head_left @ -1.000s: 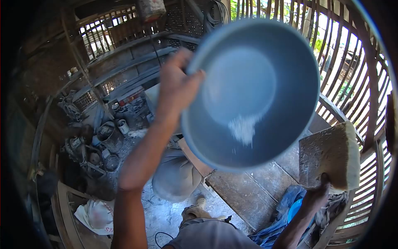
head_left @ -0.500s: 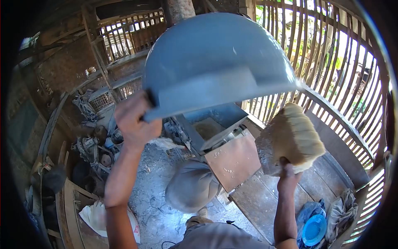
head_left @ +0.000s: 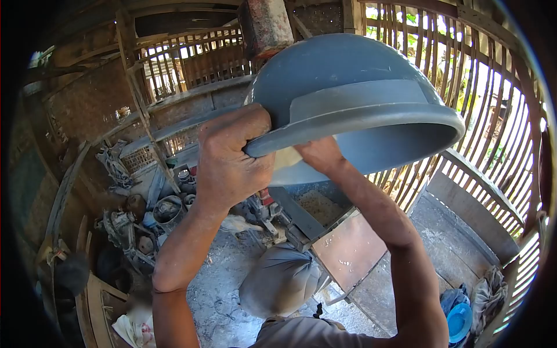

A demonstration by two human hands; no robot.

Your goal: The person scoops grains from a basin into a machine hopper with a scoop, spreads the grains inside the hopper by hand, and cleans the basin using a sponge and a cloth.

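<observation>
A large grey-blue plastic basin [head_left: 354, 95] is held up and tipped over, its opening facing down and toward me. My left hand [head_left: 235, 153] is closed around the basin's rim at its left side. My right hand [head_left: 321, 153] reaches inside the basin, its fingers partly hidden by the rim. It is closed on a tan, broom-like brush [head_left: 287, 158], of which only a pale part shows against the basin's inner wall. Below the basin stands a metal hopper [head_left: 284, 211] with pale grainy material [head_left: 319, 207] in it.
A flat brown panel [head_left: 350, 249] adjoins the hopper. A full grey sack [head_left: 278, 281] stands on the dusty floor beneath. Machine parts and pots [head_left: 168, 210] crowd the left. A blue bowl [head_left: 459, 322] and cloths lie at lower right. A slatted wall [head_left: 487, 116] closes the right side.
The brush in my right hand has moved from the right, outside, up into the basin. The basin and my left hand have shifted right in view, and the basin's opening shows more.
</observation>
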